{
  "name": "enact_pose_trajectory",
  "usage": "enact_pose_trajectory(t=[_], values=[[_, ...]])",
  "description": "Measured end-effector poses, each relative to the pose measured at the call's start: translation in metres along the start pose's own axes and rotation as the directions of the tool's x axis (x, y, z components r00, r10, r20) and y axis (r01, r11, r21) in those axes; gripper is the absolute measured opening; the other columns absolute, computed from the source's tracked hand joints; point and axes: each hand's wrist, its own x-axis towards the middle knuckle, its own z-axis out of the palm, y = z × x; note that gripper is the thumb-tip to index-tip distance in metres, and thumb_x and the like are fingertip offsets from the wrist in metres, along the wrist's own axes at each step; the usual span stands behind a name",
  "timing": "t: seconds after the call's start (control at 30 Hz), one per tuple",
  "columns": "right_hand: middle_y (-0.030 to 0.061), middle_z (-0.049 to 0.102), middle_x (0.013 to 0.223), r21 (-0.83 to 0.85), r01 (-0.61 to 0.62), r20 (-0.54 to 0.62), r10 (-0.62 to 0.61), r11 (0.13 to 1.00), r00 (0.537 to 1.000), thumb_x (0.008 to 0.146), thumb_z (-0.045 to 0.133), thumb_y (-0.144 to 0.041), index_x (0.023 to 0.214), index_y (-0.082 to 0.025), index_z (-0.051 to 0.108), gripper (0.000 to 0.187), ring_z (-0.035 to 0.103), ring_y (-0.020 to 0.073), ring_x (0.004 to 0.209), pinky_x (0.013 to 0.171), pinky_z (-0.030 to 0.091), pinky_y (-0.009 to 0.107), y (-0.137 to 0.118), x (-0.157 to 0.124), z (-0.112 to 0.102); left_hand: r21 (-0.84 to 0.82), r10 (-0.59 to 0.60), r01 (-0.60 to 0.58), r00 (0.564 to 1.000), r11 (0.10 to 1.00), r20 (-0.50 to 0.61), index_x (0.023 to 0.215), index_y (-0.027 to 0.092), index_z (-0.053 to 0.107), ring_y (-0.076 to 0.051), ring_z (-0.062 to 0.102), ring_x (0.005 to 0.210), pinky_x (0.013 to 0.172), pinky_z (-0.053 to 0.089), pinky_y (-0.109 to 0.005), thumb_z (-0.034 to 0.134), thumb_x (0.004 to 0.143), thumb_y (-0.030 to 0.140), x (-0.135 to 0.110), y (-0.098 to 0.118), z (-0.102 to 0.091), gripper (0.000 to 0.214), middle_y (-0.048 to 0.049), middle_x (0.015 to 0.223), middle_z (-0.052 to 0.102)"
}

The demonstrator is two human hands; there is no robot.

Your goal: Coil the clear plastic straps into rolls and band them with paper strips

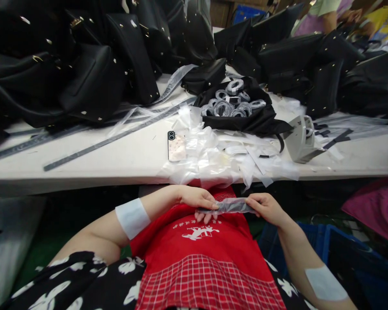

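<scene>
A black strap in a clear plastic sleeve (234, 206) stretches between my two hands, in front of the red apron. My left hand (202, 202) pinches its left end with thumb and fingers. At its right end, the fingers of my right hand (263, 206) are closed on it. Just beyond, on the white table (123, 159), lie crumpled clear plastic wrappers (210, 150) and a phone (176, 146). Further back, several coiled straps in plastic (224, 105) rest on a black cloth bag (245, 122).
Black handbags (87, 82) are heaped along the back and left. Long wrapped straps (110, 137) lie across the table at left. A white tape dispenser (300, 140) stands at right. A blue crate (310, 241) is below the table. Another person (330, 17) is at the far right.
</scene>
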Motion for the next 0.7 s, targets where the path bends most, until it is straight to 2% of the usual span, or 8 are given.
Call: enact_pose_trajectory(t=[0.23, 0.33, 0.4, 0.5, 0.6, 0.63, 0.7], values=[[-0.004, 0.044, 0.048, -0.003, 0.052, 0.003, -0.052, 0.999, 0.999, 0.09, 0.05, -0.051, 0.059, -0.017, 0.055, 0.047, 0.037, 0.0088, 0.045, 0.045, 0.029, 0.022, -0.01, 0.008, 0.015, -0.051, 0.076, -0.079, 0.995, 0.996, -0.057, 0.089, 0.016, 0.073, -0.012, 0.055, 0.045, 0.043, 0.042, -0.023, 0.054, 0.082, 0.065, 0.009, 0.003, 0.004, 0.053, -0.0036, 0.061, 0.067], [-0.0017, 0.054, 0.055, -0.052, 0.084, 0.013, -0.083, 0.995, 0.996, 0.091, 0.049, -0.046, 0.069, -0.016, 0.062, 0.04, 0.045, 0.0103, 0.051, 0.049, 0.034, 0.021, -0.019, 0.012, 0.02, -0.075, 0.098, -0.105, 0.991, 0.992, -0.096, 0.087, 0.016, 0.073, -0.013, 0.053, 0.044, 0.045, 0.043, -0.025, 0.057, 0.08, 0.066, 0.015, 0.004, 0.007, 0.052, -0.0027, 0.058, 0.065], [0.0006, 0.063, 0.067, -0.095, 0.107, 0.06, -0.101, 0.99, 0.993, 0.088, 0.056, -0.041, 0.08, -0.015, 0.066, 0.029, 0.052, 0.0121, 0.059, 0.055, 0.038, 0.022, -0.025, 0.013, 0.022, -0.083, 0.091, -0.101, 0.989, 0.991, -0.118, 0.087, 0.018, 0.073, -0.012, 0.052, 0.043, 0.046, 0.044, -0.025, 0.057, 0.079, 0.066, 0.018, 0.003, 0.009, 0.052, -0.0012, 0.056, 0.064], [0.0015, 0.067, 0.072, -0.135, 0.132, 0.146, -0.112, 0.982, 0.983, 0.084, 0.063, -0.038, 0.083, -0.015, 0.068, 0.024, 0.055, 0.0134, 0.063, 0.059, 0.041, 0.022, -0.031, 0.013, 0.023, -0.072, 0.013, -0.022, 0.992, 0.997, -0.128, 0.085, 0.019, 0.073, -0.011, 0.048, 0.039, 0.044, 0.042, -0.024, 0.056, 0.078, 0.068, 0.021, 0.0, 0.01, 0.053, 0.0005, 0.053, 0.061], [0.0013, 0.067, 0.068, -0.166, 0.141, 0.126, -0.121, 0.976, 0.985, 0.086, 0.06, -0.037, 0.078, -0.015, 0.07, 0.025, 0.056, 0.0131, 0.061, 0.058, 0.041, 0.022, -0.034, 0.011, 0.019, -0.004, -0.136, 0.137, 0.978, 0.991, -0.156, 0.068, 0.017, 0.071, -0.012, 0.043, 0.035, 0.038, 0.036, -0.025, 0.053, 0.075, 0.074, 0.019, -0.002, 0.009, 0.06, -0.0007, 0.045, 0.055], [0.0013, 0.067, 0.068, -0.183, 0.14, 0.107, -0.122, 0.973, 0.987, 0.086, 0.06, -0.036, 0.078, -0.015, 0.07, 0.025, 0.056, 0.0132, 0.061, 0.059, 0.041, 0.022, -0.034, 0.011, 0.016, 0.014, -0.156, 0.16, 0.975, 0.987, -0.16, 0.061, 0.017, 0.068, -0.012, 0.041, 0.034, 0.036, 0.034, -0.025, 0.052, 0.075, 0.074, 0.017, -0.001, 0.009, 0.062, -0.0007, 0.042, 0.051], [0.0013, 0.067, 0.068, -0.203, 0.132, 0.092, -0.116, 0.97, 0.989, 0.086, 0.06, -0.037, 0.078, -0.015, 0.07, 0.026, 0.057, 0.0135, 0.062, 0.059, 0.041, 0.022, -0.034, 0.01, 0.008, -0.003, -0.131, 0.132, 0.981, 0.991, -0.142, 0.054, 0.017, 0.063, -0.011, 0.034, 0.032, 0.034, 0.027, -0.024, 0.052, 0.075, 0.074, 0.011, 0.003, 0.01, 0.062, 0.0011, 0.037, 0.042]])
